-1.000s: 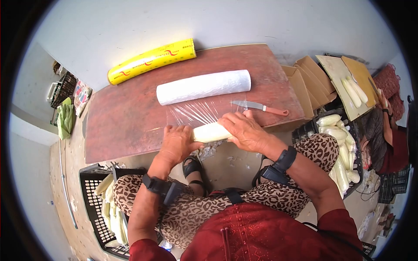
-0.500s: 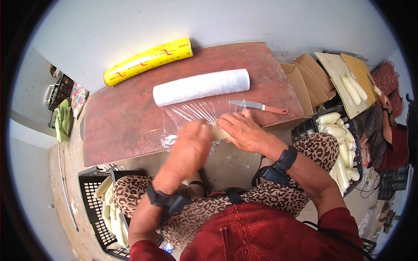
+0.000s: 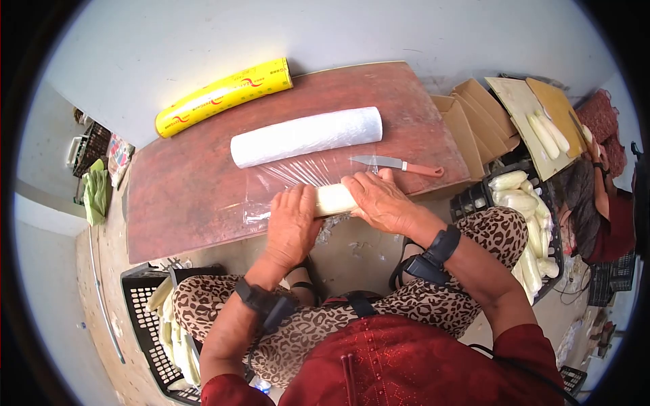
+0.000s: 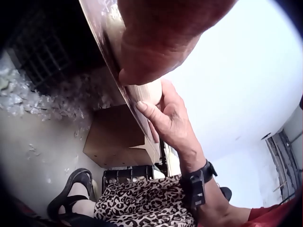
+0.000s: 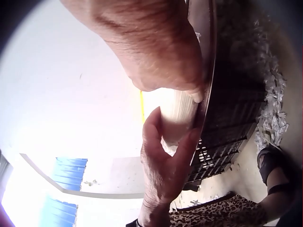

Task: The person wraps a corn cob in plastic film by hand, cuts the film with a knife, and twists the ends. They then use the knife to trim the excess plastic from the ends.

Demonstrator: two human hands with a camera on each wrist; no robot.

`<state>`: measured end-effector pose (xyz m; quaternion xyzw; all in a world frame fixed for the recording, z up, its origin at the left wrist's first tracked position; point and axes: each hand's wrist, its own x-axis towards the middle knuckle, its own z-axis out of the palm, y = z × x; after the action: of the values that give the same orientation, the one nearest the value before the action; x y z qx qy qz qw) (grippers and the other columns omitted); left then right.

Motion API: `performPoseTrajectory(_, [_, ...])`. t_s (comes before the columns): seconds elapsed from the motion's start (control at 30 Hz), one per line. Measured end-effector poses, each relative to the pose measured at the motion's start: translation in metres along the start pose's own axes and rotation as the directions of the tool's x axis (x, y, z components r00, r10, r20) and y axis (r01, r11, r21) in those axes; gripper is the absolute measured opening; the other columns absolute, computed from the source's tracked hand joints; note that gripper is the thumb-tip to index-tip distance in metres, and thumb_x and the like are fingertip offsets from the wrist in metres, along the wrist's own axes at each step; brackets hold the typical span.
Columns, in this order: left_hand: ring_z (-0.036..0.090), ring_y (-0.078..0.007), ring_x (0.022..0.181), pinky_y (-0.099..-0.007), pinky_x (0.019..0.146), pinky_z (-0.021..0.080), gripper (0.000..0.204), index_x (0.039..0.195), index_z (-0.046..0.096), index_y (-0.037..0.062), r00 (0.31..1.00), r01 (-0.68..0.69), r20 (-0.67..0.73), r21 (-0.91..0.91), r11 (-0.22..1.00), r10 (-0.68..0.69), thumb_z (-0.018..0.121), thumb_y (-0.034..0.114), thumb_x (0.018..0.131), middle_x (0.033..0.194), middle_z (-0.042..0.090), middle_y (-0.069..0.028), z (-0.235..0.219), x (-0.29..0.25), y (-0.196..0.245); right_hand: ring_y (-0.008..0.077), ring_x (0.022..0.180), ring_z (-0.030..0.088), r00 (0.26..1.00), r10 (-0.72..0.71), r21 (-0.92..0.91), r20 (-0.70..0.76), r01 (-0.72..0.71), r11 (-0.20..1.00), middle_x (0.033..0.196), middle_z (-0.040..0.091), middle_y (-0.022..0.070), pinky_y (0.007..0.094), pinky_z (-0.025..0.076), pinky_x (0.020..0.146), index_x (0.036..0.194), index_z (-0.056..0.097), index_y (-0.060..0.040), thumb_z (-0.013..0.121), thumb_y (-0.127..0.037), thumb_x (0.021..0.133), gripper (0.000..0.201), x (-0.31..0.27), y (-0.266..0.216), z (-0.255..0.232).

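Near the front edge of the red-brown table (image 3: 183,203), both hands hold a pale, finely ribbed ear of corn (image 3: 335,199), which looks to be in its husk. My left hand (image 3: 292,222) grips its left end; thumb and fingers span that end in the right wrist view. My right hand (image 3: 382,203) wraps the other end, and the left wrist view shows its thumb along the corn (image 4: 149,92). Clear plastic film (image 3: 284,174) stretches in creases from a white film roll (image 3: 308,137) to the corn. Right of the roll lies a knife (image 3: 399,165).
A yellow printed tube (image 3: 223,98) lies along the back wall. Black crates of pale ears stand at left (image 3: 159,331) and right (image 3: 467,201). Cardboard (image 3: 467,128) sits right of the table. Beyond it, another person's arm (image 3: 599,183) reaches toward a board (image 3: 535,135) with pale ears.
My left hand lifted over the corn, blurred, half a second ago, and is now back on its left end, farther right than at first. The right hand stays on its end throughout.
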<state>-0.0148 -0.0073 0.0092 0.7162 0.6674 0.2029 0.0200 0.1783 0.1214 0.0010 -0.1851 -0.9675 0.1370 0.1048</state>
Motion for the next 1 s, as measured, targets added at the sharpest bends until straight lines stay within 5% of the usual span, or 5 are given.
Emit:
performPoseTrajectory(0.17, [0.053,-0.0368,0.103,-0.0458,0.094,0.04,0.067,0.125,0.05,-0.0002,0.992,0.087,0.087,0.03,0.996,-0.089,0.082,0.02,0.07,0.109,0.057,-0.0168,0.0,-0.002,-0.014,0.028,0.11,0.05,0.99,0.08,-0.18,0.118,-0.058,0.982,0.11,0.053,0.0111,0.0471,0.033,0.09,0.12,0.051,-0.0022,0.073,-0.015,0.078,0.049,-0.002,0.0,-0.012])
performPoseTrajectory(0.4, [0.054,-0.0352,0.102,-0.0463,0.096,0.039,0.063,0.117,0.053,0.0019,0.996,0.053,0.074,0.046,0.998,-0.056,0.085,0.022,0.066,0.104,0.058,-0.0148,0.003,0.001,-0.017,0.0256,0.112,0.048,0.96,-0.085,-0.137,-0.268,0.049,0.989,0.112,0.051,0.0102,0.0481,0.032,0.094,0.116,0.055,-0.0036,0.065,-0.005,0.078,0.039,0.01,-0.04,-0.018])
performPoseTrajectory(0.47, [0.054,-0.0349,0.102,-0.0466,0.096,0.038,0.063,0.116,0.053,0.0024,0.995,0.052,0.083,0.051,0.997,-0.056,0.085,0.022,0.066,0.103,0.058,-0.0147,0.001,0.003,-0.017,0.0252,0.11,0.048,0.971,-0.133,-0.106,-0.2,0.114,0.988,0.112,0.051,0.0091,0.0481,0.032,0.094,0.116,0.055,-0.0047,0.062,-0.006,0.08,0.036,0.017,-0.042,-0.005])
performPoseTrajectory(0.5, [0.054,-0.0348,0.102,-0.0464,0.096,0.038,0.063,0.116,0.053,0.0024,0.994,0.054,0.09,0.053,0.997,-0.059,0.085,0.022,0.066,0.103,0.058,-0.0147,0.001,0.003,-0.018,0.0255,0.117,0.048,0.996,-0.062,-0.062,-0.065,0.058,0.996,0.124,0.05,0.0078,0.0459,0.03,0.096,0.128,0.05,-0.0083,0.08,-0.011,0.072,0.063,0.018,-0.04,0.002])
performPoseTrajectory(1.0, [0.056,-0.0323,0.105,-0.0475,0.102,0.035,0.051,0.104,0.056,0.0028,0.956,0.137,0.242,0.13,0.982,-0.166,0.083,0.032,0.072,0.101,0.062,-0.015,-0.015,-0.001,-0.029,0.0271,0.103,0.051,0.999,-0.048,-0.002,-0.018,0.048,0.999,0.107,0.05,0.0093,0.0462,0.034,0.087,0.117,0.046,-0.006,0.078,-0.023,0.078,0.053,0.019,-0.018,0.001])
